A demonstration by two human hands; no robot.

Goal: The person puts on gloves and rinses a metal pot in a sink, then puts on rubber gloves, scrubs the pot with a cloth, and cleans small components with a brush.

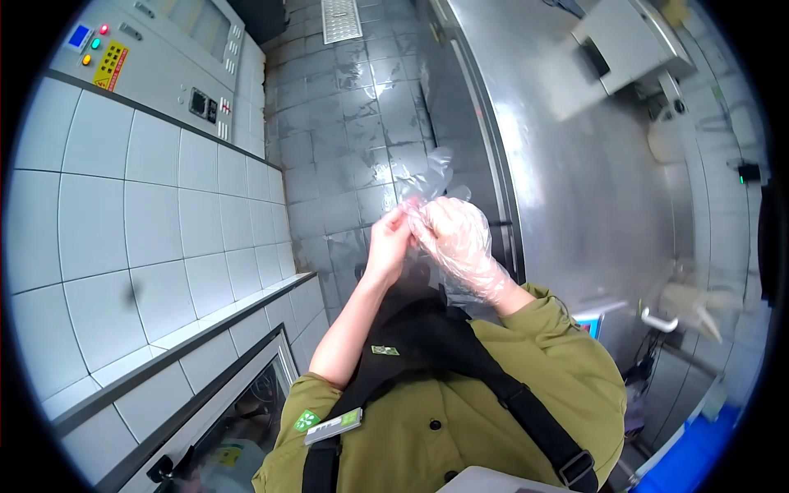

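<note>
My bare left hand [386, 245] is closed, its fingertips pinching a thin clear plastic glove [438, 170] in front of my chest. My right hand [462, 237] wears another clear disposable glove, wrinkled and reaching down to the wrist. Its curled fingers meet the left fingertips and grip the same loose glove. The loose glove's limp finger parts stick out past both hands, over the tiled floor. Where exactly the fingertips press together is partly hidden by the crumpled film.
A steel counter [583, 197] runs along my right, with a metal-cased machine [633, 45] at its far end. White wall tiles [152, 214] and a grey control cabinet [156, 57] are on the left. Ahead lies a wet-looking tiled floor [329, 123] with a drain grate [341, 20].
</note>
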